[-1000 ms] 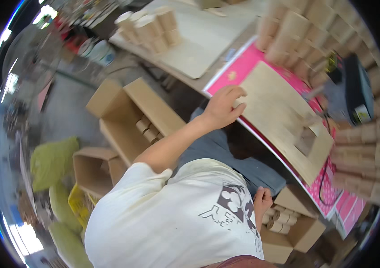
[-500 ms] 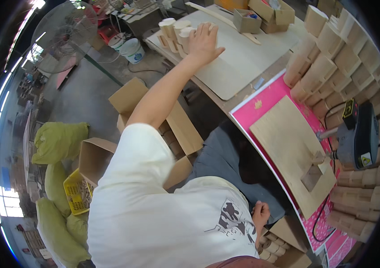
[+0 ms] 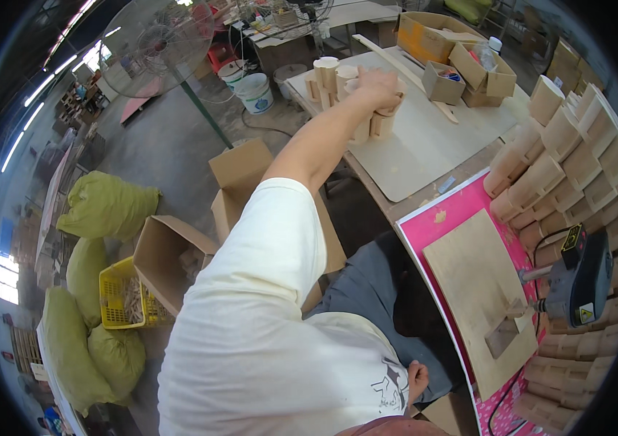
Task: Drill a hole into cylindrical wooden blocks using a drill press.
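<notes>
- The pale board (image 3: 425, 163) lies flat on the table (image 3: 398, 211), and everything below is placed from it.
- The wooden cylinders (image 3: 328, 73) stand upright in a tight cluster at the board's left end.
- The left hand (image 3: 378, 89) is over the right part of this cluster, with cylinders just below it and to both sides; its fingers bend down over the tops, but I cannot tell whether they clamp on one or only rest there.
- The right hand (image 3: 417, 378) is well apart from the board, on its near side by the person's lap; its fingers look curled in, and I cannot tell whether they grip anything.
- Right of the board, on the near side, a plywood sheet (image 3: 469, 280) with a square opening lies on a pink sheet (image 3: 434, 227).
- On the board's far right part sits a small carton (image 3: 442, 84), near a wooden strip (image 3: 396, 64).
- Left of the board, a white bucket (image 3: 256, 100) stands on the floor.
</notes>
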Demonstrator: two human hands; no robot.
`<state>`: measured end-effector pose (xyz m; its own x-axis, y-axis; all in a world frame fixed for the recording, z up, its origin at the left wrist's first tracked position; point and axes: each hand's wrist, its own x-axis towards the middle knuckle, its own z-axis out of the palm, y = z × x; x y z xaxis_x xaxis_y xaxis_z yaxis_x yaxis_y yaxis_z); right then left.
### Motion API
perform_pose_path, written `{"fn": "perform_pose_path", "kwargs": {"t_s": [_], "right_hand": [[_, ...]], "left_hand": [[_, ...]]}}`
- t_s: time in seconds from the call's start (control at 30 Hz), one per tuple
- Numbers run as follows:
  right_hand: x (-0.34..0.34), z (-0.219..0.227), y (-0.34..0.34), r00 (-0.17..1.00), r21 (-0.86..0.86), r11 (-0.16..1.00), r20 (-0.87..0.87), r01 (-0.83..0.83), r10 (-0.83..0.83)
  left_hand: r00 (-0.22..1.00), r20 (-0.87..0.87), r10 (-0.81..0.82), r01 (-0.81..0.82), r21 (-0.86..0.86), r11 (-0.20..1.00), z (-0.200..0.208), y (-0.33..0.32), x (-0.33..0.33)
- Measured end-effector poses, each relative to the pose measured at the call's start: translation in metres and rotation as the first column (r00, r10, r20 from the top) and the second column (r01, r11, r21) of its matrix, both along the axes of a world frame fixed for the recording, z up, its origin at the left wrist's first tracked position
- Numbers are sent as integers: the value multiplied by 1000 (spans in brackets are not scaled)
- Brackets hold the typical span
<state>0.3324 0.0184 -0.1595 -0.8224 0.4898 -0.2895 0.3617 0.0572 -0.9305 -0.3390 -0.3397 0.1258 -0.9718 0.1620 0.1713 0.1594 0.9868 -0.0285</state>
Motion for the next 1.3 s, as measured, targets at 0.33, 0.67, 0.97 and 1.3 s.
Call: {"fn": "perform_pose_path", "kwargs": {"t_s": [0.33, 0.67, 0.97, 1.3], "right_hand": [[-11, -62, 46, 985, -13, 989, -94, -145, 144], [-17, -69, 55, 989, -81, 993, -127, -85, 75], [-5, -79, 66, 990, -36, 991, -65, -130, 128], [-21, -42, 36, 999, -122, 992, -44, 1, -6]], "left_hand": [[854, -84, -513, 475, 526, 705, -11, 71, 102], [616, -112, -780, 645, 640, 417, -88, 178, 236], [522, -158, -838, 697, 645, 313, -125, 212, 262], [769, -178, -613, 422, 863, 278, -155, 209, 311]]}}
